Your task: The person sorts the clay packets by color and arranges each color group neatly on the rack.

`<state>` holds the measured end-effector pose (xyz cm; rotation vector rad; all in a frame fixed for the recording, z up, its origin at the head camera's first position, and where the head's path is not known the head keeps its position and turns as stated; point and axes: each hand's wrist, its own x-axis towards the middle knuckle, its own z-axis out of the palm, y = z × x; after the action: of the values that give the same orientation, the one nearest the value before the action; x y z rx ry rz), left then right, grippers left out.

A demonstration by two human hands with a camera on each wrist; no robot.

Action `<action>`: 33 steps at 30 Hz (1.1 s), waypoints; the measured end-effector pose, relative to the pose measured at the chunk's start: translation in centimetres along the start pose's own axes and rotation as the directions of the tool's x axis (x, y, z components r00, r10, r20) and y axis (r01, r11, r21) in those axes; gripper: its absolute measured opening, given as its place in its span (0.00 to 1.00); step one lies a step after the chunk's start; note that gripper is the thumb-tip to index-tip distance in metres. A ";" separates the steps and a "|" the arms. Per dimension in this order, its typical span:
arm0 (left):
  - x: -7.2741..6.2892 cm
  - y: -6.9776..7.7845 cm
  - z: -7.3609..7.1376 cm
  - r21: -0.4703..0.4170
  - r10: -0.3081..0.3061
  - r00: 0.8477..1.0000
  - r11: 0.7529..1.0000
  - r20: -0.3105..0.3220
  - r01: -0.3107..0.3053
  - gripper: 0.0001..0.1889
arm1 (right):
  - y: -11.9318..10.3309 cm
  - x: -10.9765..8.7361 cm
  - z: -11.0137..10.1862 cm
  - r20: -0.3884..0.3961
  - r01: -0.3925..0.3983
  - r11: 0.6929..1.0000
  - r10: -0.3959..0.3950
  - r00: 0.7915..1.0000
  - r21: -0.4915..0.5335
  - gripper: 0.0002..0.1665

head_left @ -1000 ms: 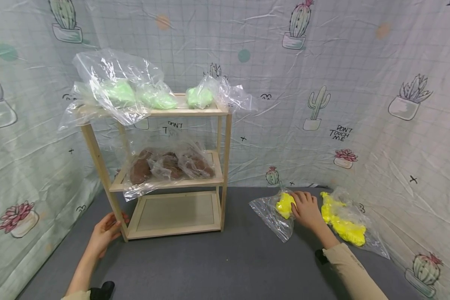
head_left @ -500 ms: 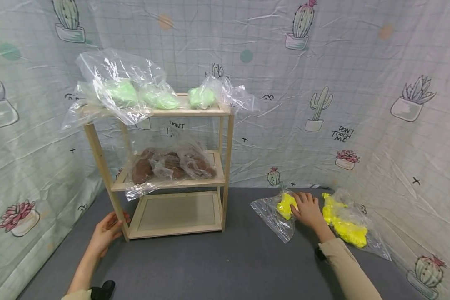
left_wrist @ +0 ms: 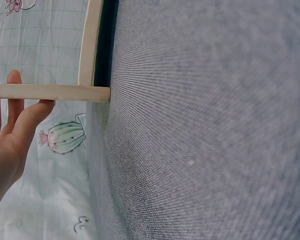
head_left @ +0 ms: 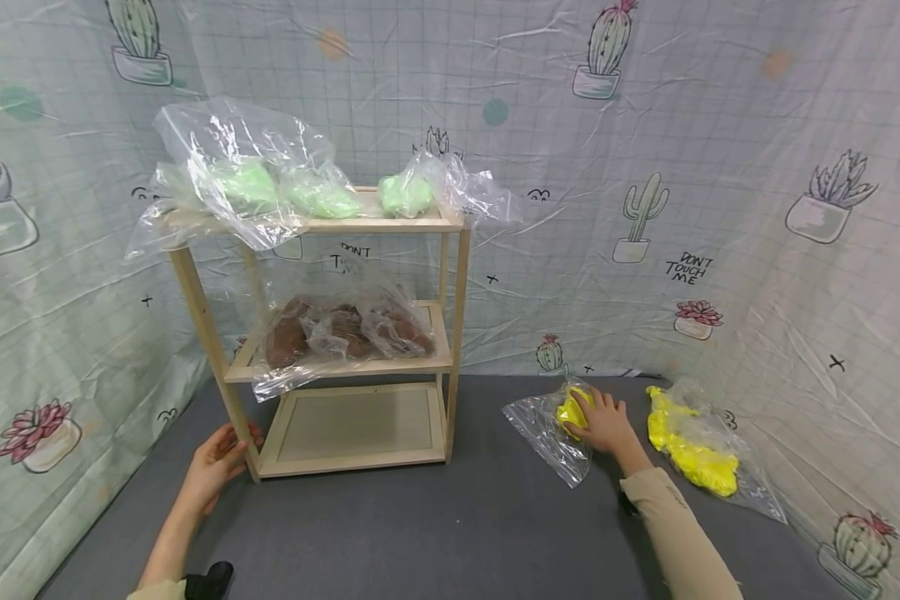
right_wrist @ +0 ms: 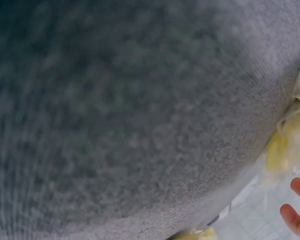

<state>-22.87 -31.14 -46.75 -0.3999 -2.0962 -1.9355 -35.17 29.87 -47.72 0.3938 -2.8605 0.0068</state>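
My left hand (head_left: 213, 467) grips the front left post (left_wrist: 45, 92) of a three-tier wooden shelf (head_left: 348, 472) near its foot, thumb on the near side and fingers behind. To the right of the shelf, a clear plastic bag with a soft yellow lump (head_left: 570, 412) lies on the table. My right hand (head_left: 606, 425) is over the lump's right side with its fingers spread. Two of its fingertips (right_wrist: 292, 217) show straightened beside the bagged yellow lump (right_wrist: 277, 152) in the right wrist view.
More bagged yellow lumps (head_left: 693, 454) lie at the right. Bagged pale green lumps (head_left: 405, 196) stand on the top tier, brown ones (head_left: 345, 329) on the middle tier. The grey table (head_left: 420, 542) meets a cactus-print sheet (head_left: 540, 275) behind.
My right hand has shifted slightly left over the yellow lump and its fingers have spread apart. The left hand keeps its grip on the post. The head view has turned a little.
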 end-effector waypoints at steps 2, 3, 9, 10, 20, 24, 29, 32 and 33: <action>0.0 0.0 0.0 -0.011 0.004 1.000 1.000 0.000 -0.004 0.14 | -0.2 0.0 0.0 0.017 -0.010 1.000 0.010 1.000 0.006 0.41; 0.0 0.0 0.0 -0.014 0.005 1.000 1.000 -0.002 -0.005 0.14 | -0.2 0.1 0.1 0.024 -0.014 1.000 0.014 1.000 0.008 0.41; 0.0 0.0 0.0 -0.006 0.001 1.000 1.000 -0.008 -0.001 0.14 | -0.3 0.2 0.1 0.038 -0.012 0.999 0.013 0.999 -0.033 0.48; 0.0 0.0 0.0 -0.005 0.002 1.000 1.000 -0.006 -0.002 0.14 | -0.3 0.3 0.1 0.041 -0.011 0.999 0.013 0.999 -0.045 0.49; 0.0 -0.6 -0.1 0.002 0.011 0.999 1.000 -0.032 -0.011 0.12 | -0.4 0.2 -0.3 0.095 -0.033 0.998 0.038 0.995 -0.056 0.56; 0.0 -0.5 -0.1 -0.004 0.010 0.999 1.000 -0.034 -0.010 0.12 | -0.3 0.2 -0.1 0.113 -0.030 0.998 0.035 0.993 -0.047 0.56; -0.1 -0.1 0.1 -0.009 0.013 1.000 1.000 -0.020 -0.013 0.14 | 0.0 0.2 0.2 0.111 -0.019 1.000 0.019 0.994 -0.004 0.54; -0.1 -0.1 0.1 -0.006 0.015 1.000 1.000 -0.022 -0.015 0.14 | 0.1 0.2 0.3 0.109 -0.009 1.000 0.009 0.994 0.002 0.52; -0.1 -0.1 0.1 -0.005 0.015 1.000 1.000 -0.024 -0.015 0.13 | 0.1 0.2 0.3 0.108 -0.007 1.000 0.006 0.994 0.003 0.52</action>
<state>-22.82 -31.04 -46.87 -0.3907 -2.0683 -1.9281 -35.43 29.88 -47.96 0.3971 -2.9691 -0.0092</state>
